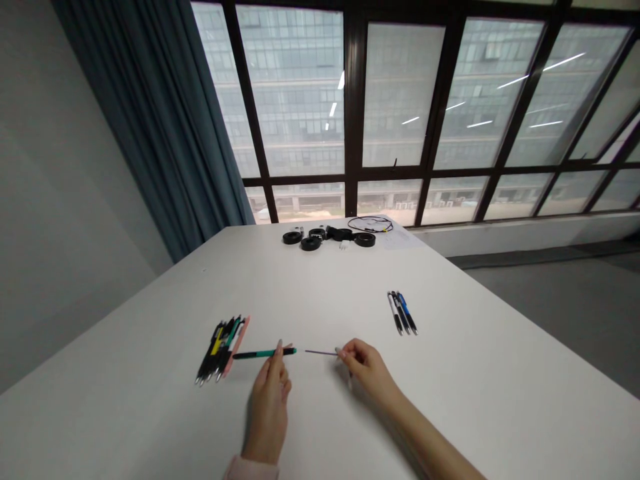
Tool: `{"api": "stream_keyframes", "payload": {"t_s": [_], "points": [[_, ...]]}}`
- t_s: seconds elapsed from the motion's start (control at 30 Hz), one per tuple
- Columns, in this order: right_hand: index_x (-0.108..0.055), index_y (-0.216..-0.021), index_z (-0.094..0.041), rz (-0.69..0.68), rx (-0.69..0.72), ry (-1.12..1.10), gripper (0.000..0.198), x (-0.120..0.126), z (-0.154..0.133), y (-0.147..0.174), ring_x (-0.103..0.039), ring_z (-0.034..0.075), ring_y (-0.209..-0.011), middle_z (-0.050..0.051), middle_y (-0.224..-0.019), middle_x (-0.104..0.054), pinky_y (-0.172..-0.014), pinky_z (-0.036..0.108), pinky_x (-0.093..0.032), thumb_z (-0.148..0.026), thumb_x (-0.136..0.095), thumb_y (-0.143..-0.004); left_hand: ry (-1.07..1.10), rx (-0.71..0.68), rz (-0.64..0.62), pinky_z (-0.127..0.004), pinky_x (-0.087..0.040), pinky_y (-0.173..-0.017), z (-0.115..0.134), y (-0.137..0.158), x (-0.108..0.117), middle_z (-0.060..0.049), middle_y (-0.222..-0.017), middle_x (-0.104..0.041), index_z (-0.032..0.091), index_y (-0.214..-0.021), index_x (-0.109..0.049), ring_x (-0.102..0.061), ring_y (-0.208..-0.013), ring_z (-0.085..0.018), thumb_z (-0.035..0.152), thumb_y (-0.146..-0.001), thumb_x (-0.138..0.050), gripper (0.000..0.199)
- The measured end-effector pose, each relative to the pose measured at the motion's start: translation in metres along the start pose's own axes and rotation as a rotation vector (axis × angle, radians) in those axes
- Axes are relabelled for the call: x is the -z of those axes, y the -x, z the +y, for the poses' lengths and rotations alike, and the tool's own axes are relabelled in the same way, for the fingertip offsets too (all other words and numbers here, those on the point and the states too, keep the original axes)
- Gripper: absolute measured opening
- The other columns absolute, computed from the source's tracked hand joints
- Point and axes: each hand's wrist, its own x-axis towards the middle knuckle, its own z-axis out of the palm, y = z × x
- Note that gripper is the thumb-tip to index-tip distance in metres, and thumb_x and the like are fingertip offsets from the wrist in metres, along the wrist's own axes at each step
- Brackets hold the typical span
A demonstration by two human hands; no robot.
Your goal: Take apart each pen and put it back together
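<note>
My left hand (271, 403) pinches a green and black pen barrel (256, 355), held roughly level above the white table. Between the fingertips of my right hand (369, 373) is the end of a thin, dark pen refill (321, 352). The refill lies in line with the barrel, its pale end pointing at the barrel's right end. Whether that end is just inside the barrel or just short of it I cannot tell. Close to the left of my left hand lies a row of several pens (220, 350), black, yellow, green and pink.
Three pens (402, 313), one of them blue, lie to the right beyond my right hand. Black tape-like rolls (311, 244) and a coiled black cable (371, 225) rest at the far end of the table (310, 287). Windows and a blue curtain (165, 127) stand behind.
</note>
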Motion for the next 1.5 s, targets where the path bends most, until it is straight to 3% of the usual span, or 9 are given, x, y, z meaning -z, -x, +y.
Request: {"api": "stream_keyframes", "payload": {"t_s": [0.13, 0.37, 0.7, 1.13, 1.5], "points": [[-0.055, -0.071, -0.021, 0.032, 0.007, 0.065, 0.038, 0.009, 0.005, -0.004, -0.042, 0.014, -0.054, -0.004, -0.058, -0.046, -0.054, 0.026, -0.032, -0.057, -0.057, -0.08, 0.042, 0.014, 0.03, -0.013, -0.02, -0.04, 0.002, -0.002, 0.001, 0.012, -0.058, -0.031, 0.016, -0.081, -0.061, -0.025, -0.049, -0.004, 0.06, -0.056, -0.086, 0.057], [-0.059, -0.079, -0.022, 0.191, -0.004, 0.494, 0.025, 0.02, 0.006, -0.003, -0.054, 0.018, -0.062, -0.001, -0.064, -0.06, -0.059, 0.028, -0.033, -0.042, -0.049, -0.09, -0.075, 0.067, -0.042, -0.014, -0.019, -0.039, -0.003, 0.001, -0.002, 0.012, -0.057, -0.035, 0.018, -0.073, -0.053, -0.026, -0.047, -0.003, 0.058, -0.055, -0.086, 0.055], [-0.066, -0.092, -0.02, 0.177, 0.059, 0.865, 0.017, 0.023, -0.004, 0.002, -0.068, 0.022, -0.08, 0.007, -0.087, -0.074, -0.069, 0.028, -0.041, -0.022, -0.049, -0.096, -0.366, 0.115, -0.18, -0.02, -0.012, -0.041, -0.018, -0.006, -0.007, 0.013, -0.05, -0.029, 0.021, -0.063, -0.049, -0.022, -0.041, -0.004, 0.077, -0.05, -0.073, 0.062], [-0.065, -0.092, -0.02, 0.128, 0.092, 0.907, 0.016, 0.016, -0.004, 0.003, -0.068, 0.023, -0.083, 0.007, -0.088, -0.075, -0.071, 0.028, -0.042, -0.016, -0.05, -0.095, -0.528, 0.021, -0.285, -0.023, -0.015, -0.046, -0.027, -0.006, -0.003, 0.01, -0.051, -0.027, 0.023, -0.057, -0.045, -0.023, -0.047, -0.008, 0.083, -0.056, -0.065, 0.064], [-0.063, -0.097, -0.018, 0.092, 0.14, 0.91, 0.019, 0.016, -0.006, 0.004, -0.067, 0.022, -0.078, 0.008, -0.083, -0.073, -0.069, 0.028, -0.04, -0.022, -0.044, -0.099, -0.66, -0.118, -0.345, -0.026, -0.027, -0.054, -0.028, 0.0, -0.005, 0.005, -0.056, -0.034, 0.024, -0.055, -0.042, -0.034, -0.057, -0.014, 0.084, -0.065, -0.059, 0.064]]}}
